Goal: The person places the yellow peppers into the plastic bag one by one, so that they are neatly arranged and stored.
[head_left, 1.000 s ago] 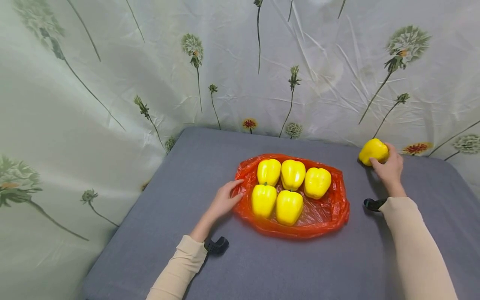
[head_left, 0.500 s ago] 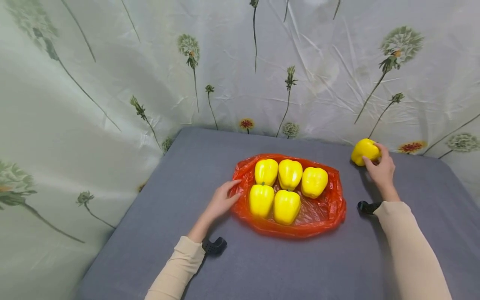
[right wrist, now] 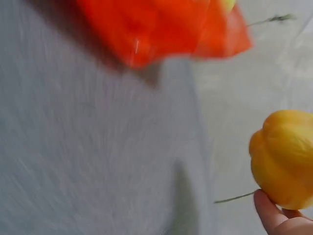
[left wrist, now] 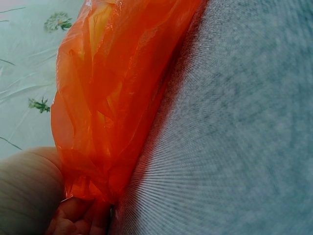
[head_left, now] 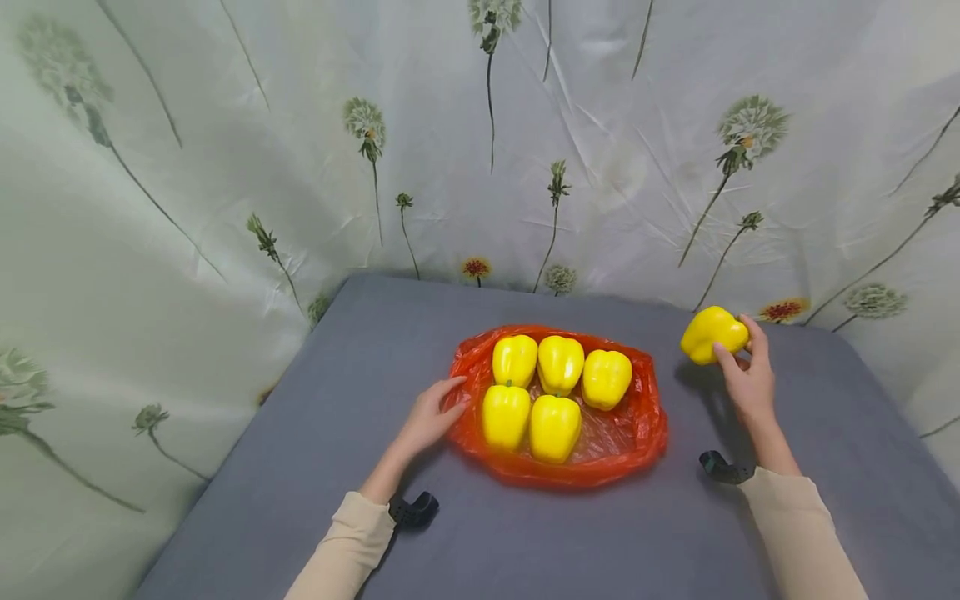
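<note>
A yellow bell pepper (head_left: pixel 708 335) is gripped between thumb and fingers of my right hand (head_left: pixel 752 390), raised over the back right of the table with its shadow below. The right wrist view shows this pepper (right wrist: pixel 286 156) with the thumb against its underside. Left of it lies a red plastic bag (head_left: pixel 555 477), its mouth spread wide and its rim rolled. Several yellow bell peppers (head_left: pixel 555 429) stand inside in two rows. My left hand (head_left: pixel 426 421) holds the bag's left rim; in the left wrist view the bag (left wrist: pixel 107 107) runs between thumb and fingers.
The table has a grey cloth (head_left: pixel 360 350). A pale curtain (head_left: pixel 637 183) printed with dandelions hangs behind and to the left. Black wrist camera mounts (head_left: pixel 415 510) stick out from both wrists. Inside the bag, bare film (head_left: pixel 603 437) shows at the front right.
My right hand has lifted the bell pepper off the table's back right and brought it a little left toward the bag. The left hand stays at the bag's rim. The head view tilts slightly.
</note>
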Demonstrator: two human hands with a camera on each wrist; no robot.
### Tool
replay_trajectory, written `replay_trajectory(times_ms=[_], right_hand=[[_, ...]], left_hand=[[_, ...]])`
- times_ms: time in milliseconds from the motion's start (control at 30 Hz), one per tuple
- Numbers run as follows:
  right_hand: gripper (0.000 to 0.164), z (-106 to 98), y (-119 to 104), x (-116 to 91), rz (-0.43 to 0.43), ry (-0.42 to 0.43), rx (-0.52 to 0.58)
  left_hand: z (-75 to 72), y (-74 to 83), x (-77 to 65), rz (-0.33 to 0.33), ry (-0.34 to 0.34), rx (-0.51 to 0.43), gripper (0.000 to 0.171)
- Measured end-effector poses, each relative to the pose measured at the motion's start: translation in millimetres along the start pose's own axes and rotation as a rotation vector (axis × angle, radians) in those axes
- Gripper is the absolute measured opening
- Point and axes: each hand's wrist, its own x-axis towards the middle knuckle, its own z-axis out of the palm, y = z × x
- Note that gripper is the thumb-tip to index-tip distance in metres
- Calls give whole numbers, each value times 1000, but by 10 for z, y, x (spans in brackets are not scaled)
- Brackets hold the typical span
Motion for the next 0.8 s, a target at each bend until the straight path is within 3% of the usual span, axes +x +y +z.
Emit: replay_trajectory(times_ms=[200,467,600,800], right_hand=[[59,64,-87,-253,59,13,212],[56,-3,-289,-400,74,-20,340],[54,-78,-388,-414,-11,-97,391],[53,-176,-434,-513,-64,-295,482]], left_hand=[[-18,-45,4,-22,-23,-3,45],[-40,-107,26,-1,-69,-36,46],[-62,-92,30,-8,-68,-93,46],[-70,-72,-10,35,-77,-46,45]])
